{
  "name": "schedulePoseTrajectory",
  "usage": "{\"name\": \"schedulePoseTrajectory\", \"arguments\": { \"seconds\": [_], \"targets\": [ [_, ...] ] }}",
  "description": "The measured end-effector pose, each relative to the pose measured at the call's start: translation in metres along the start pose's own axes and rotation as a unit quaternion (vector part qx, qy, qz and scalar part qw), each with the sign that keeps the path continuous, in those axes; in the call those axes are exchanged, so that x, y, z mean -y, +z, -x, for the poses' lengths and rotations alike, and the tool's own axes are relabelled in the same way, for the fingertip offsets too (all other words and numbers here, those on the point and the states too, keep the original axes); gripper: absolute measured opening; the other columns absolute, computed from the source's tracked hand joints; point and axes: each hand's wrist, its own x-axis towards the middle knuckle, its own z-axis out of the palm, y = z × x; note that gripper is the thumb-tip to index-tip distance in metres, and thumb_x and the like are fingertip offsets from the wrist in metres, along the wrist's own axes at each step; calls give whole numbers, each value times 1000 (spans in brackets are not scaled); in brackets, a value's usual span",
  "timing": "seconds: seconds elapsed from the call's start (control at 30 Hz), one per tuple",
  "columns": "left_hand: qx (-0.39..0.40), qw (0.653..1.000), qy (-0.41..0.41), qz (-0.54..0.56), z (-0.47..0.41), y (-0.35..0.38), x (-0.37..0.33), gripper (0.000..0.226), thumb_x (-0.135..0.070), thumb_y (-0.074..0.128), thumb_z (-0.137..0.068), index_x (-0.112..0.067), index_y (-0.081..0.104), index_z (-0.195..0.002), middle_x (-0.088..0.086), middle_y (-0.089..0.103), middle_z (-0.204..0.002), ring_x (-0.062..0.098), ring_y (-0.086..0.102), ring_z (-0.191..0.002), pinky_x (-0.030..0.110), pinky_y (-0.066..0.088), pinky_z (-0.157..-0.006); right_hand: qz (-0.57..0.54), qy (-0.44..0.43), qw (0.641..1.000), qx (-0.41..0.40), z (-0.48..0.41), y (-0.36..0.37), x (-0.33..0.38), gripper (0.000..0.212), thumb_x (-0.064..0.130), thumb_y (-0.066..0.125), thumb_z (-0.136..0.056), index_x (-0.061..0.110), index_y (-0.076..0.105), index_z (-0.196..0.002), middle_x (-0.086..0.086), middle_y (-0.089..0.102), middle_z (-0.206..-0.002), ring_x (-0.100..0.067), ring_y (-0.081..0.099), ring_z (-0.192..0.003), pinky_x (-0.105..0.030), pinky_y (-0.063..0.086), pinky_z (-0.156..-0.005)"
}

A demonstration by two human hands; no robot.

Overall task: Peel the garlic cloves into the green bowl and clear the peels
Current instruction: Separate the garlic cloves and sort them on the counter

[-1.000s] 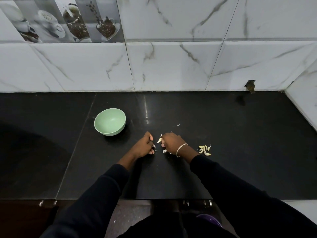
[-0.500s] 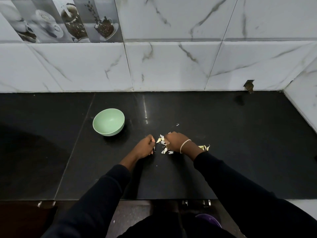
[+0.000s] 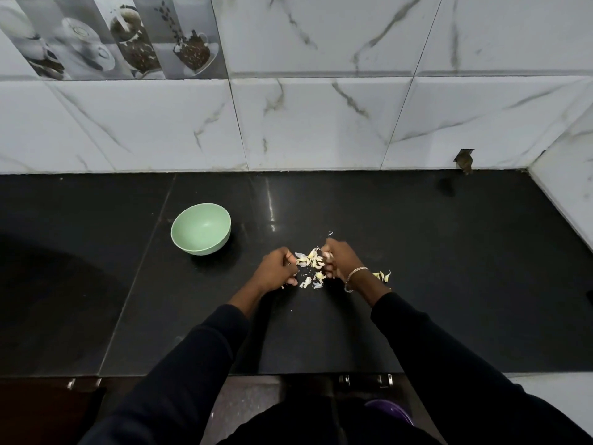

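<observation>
A person stands at a black counter (image 3: 417, 284) and looks down at two hands. Both arms are in dark sleeves (image 3: 179, 374).

The left hand (image 3: 276, 271) sits low over the counter, near the middle. Its fingers are curled in tight like a fist. It is too small to tell if it holds anything inside.

The right hand (image 3: 341, 261) is just to the right of it, also low over the counter. Its fingers are curled too, and a pale bit of garlic (image 3: 327, 256) shows pinched at the tips. A thin shiny bracelet (image 3: 354, 276) goes round that wrist.

Between the two hands lies a little heap of garlic peels (image 3: 309, 263), white and light yellow, flat on the counter. A few more peels (image 3: 383, 276) lie just to the right of the right wrist. One tiny scrap (image 3: 330, 233) lies a bit farther back, just past the right hand.

The green bowl (image 3: 179, 231) stands upright on the counter, to the left of the hands and farther back. It is near the left hand but not touching it.

Behind the counter is a wall (image 3: 321, 123) of white tiles with grey lines. At the far left, some picture tiles (image 3: 128, 43) show cups. A purple thing (image 3: 390, 411) peeks out at the near edge, below the counter.
</observation>
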Motion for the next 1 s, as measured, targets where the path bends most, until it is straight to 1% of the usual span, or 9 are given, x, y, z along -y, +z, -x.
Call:
{"name": "schedulePoseTrajectory", "arguments": {
  "seconds": [0.07,0.17,0.27,0.33,0.4,0.53,0.67,0.9,1.0],
  "targets": [
    [22,999,2,28,-2,2,-1,13,3,58,-91,-4,55,-102,16,69,-83,28,76,-72,30,57,-64,-120,71,990,33,0,-8,-5,28,25,40,-85,14,46,-60,-4,48,-57,-17,39,-46,-22,29,-47],
    [51,997,0,56,-3,8,-4,15,6,51,-95,-2,54,-108,19,64,-95,30,76,-77,35,59,-72,-97,62,991,61,-3,-16,-14,28,20,44,-91,11,53,-66,-7,52,-60,-14,41,-42,-17,26,-41],
    [64,995,-5,75,-4,13,-6,17,8,50,-95,-1,53,-109,19,59,-97,33,76,-80,51,55,-87,58,-9,997,57,-2,-17,-17,17,10,62,-86,10,61,-69,3,43,-49,-9,33,-37,-17,24,-38],
    [68,995,-6,75,-5,17,-8,19,9,51,-94,-1,51,-110,18,60,-93,36,75,-80,54,55,-90,225,-120,966,49,-4,-17,-18,15,11,68,-86,12,71,-71,9,60,-53,-5,53,-48,-22,43,-49],
    [67,995,-3,69,-4,19,-12,23,10,53,-93,-5,49,-109,17,64,-88,32,75,-76,52,56,-89,324,-181,927,61,-4,-15,-19,10,16,70,-85,16,78,-79,6,73,-74,-6,65,-72,-20,47,-70],
    [78,997,7,7,-7,21,-19,35,9,56,-86,-13,43,-109,14,72,-82,28,75,-74,44,59,-82,451,-200,866,82,-1,-8,-22,15,19,64,-86,11,76,-82,-6,73,-81,-21,65,-78,-30,49,-75],
    [86,986,44,-134,-5,17,-30,48,6,68,-76,-13,41,-111,11,71,-89,23,69,-78,30,55,-65,497,-208,836,101,4,-2,-23,30,24,53,-93,3,68,-79,-14,70,-81,-29,61,-77,-33,41,-72],
    [107,971,84,-196,-4,22,-35,41,5,61,-81,-12,39,-110,6,67,-79,16,63,-65,22,50,-54,516,-194,829,89,7,0,-22,23,25,52,-94,7,67,-96,-20,69,-101,-38,63,-97,-37,47,-80],
    [110,974,86,-179,-4,20,-34,37,6,56,-82,-13,41,-110,9,70,-78,15,63,-65,26,51,-57,507,-197,835,85,8,-2,-24,27,30,48,-96,8,65,-98,-20,69,-101,-39,63,-95,-39,47,-81]
  ]
}}
